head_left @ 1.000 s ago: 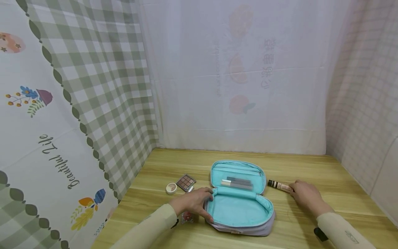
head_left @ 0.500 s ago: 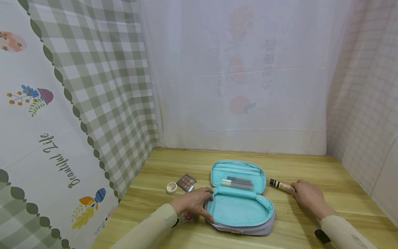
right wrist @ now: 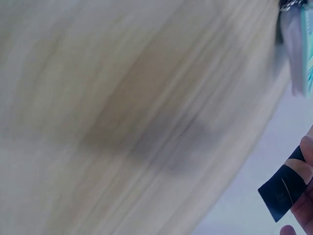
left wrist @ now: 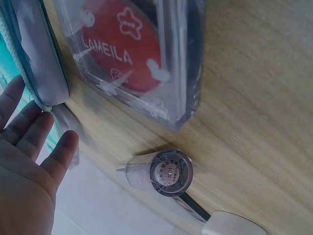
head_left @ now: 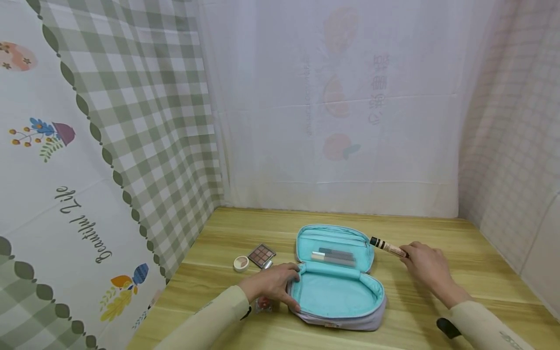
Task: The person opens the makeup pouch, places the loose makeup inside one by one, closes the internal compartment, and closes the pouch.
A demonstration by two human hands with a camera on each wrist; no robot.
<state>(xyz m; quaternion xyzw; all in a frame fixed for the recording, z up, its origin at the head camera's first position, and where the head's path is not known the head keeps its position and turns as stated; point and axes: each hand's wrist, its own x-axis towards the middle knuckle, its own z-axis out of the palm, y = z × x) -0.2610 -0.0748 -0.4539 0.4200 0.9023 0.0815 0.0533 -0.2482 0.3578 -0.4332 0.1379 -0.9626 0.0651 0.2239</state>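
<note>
A lavender makeup pouch with a turquoise lining point(head_left: 337, 294) lies unzipped on the wooden table, its lid folded back. My left hand point(head_left: 275, 286) rests against the pouch's left rim, fingers spread; in the left wrist view the fingers point(left wrist: 61, 152) are fairly straight, with fingertips at the zipper edge. To the right of the pouch, my right hand point(head_left: 428, 269) holds a beige cosmetic tube with a black cap point(head_left: 388, 247) by one end, raised over the table. Its black end point(right wrist: 281, 196) shows between fingertips in the right wrist view. Slim makeup pencils or tubes point(head_left: 334, 257) sit in the lid's mesh pocket.
Left of the pouch lie an eyeshadow palette point(head_left: 262, 256) and a round three-colour compact point(head_left: 241, 264). Near my left wrist are a clear case with a red disc point(left wrist: 122, 44) and a small clear-capped tube point(left wrist: 168, 171). Curtains stand behind and beside the wooden table point(head_left: 245, 223).
The right hand has lifted the cosmetic tube off the table and moved it slightly left, so its cap now overlaps the lid's right edge. My left hand has stayed put.
</note>
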